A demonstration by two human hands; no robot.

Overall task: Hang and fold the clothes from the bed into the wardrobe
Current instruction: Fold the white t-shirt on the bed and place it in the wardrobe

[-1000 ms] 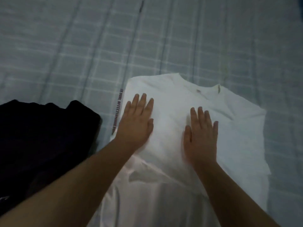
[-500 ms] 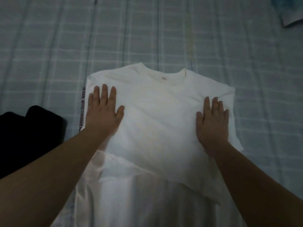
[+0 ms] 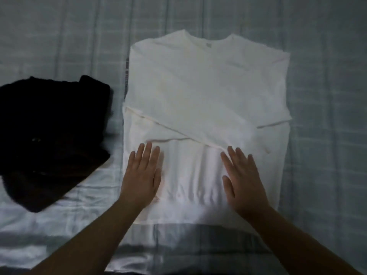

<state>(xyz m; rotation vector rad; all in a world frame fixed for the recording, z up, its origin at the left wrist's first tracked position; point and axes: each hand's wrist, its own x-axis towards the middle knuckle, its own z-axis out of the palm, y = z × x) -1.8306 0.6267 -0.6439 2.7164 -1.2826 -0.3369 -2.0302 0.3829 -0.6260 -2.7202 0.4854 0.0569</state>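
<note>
Both palms flat, fingers straight: my left hand [image 3: 141, 175] and right hand [image 3: 243, 180] pressed white shirt [image 3: 208, 92] on bed [image 3: 59, 46]; black clothes [image 3: 49, 133] lay left.

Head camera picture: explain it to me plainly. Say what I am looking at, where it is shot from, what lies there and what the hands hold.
There is no machine here. A person wears one camera on the head, looking down at their own hands. A white T-shirt lies flat on a bed with a checked sheet, its sleeves folded in across the front. The left hand and the right hand lie flat on the shirt's lower half, fingers straight. They hold nothing. A dark garment lies bunched to the left, apart from the shirt.
</note>
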